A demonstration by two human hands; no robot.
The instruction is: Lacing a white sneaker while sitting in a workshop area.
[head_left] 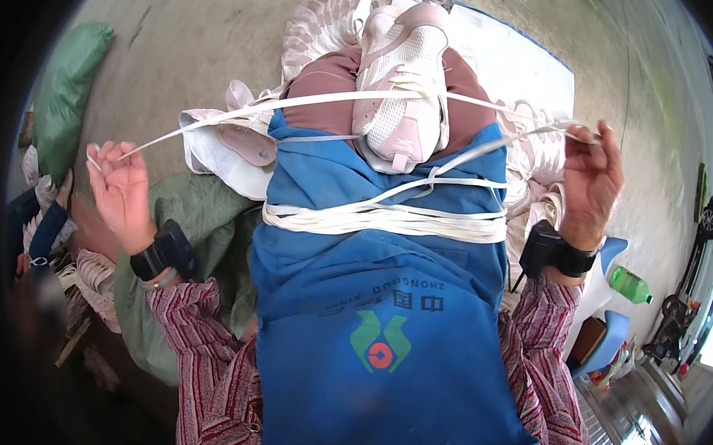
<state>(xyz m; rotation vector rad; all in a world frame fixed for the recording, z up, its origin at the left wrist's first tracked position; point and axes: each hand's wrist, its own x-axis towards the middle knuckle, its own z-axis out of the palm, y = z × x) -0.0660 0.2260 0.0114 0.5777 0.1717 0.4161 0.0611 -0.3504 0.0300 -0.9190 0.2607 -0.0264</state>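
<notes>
A pink and white sneaker [407, 60] is propped between my knees, its heel towards me. From its eyelets a flat white shoelace [241, 113] stretches out to both sides. My left hand [123, 190] pinches one end, far out to the left at about knee height. Out to the right, my right hand [590, 186] pinches the other side of the lace between thumb and fingers. A bundle of loose white laces [381, 222] lies across my lap on a blue apron [384, 304]; a strand of it rises to the right towards my right hand.
Nested pink and white shoe uppers [327, 23] stand beyond my left knee, with more shoe uppers [541, 160] by my right. A white sheet [514, 57] lies ahead. Green sacks [73, 87] are at left; a green bottle [631, 285] and blue chair [604, 344] at right.
</notes>
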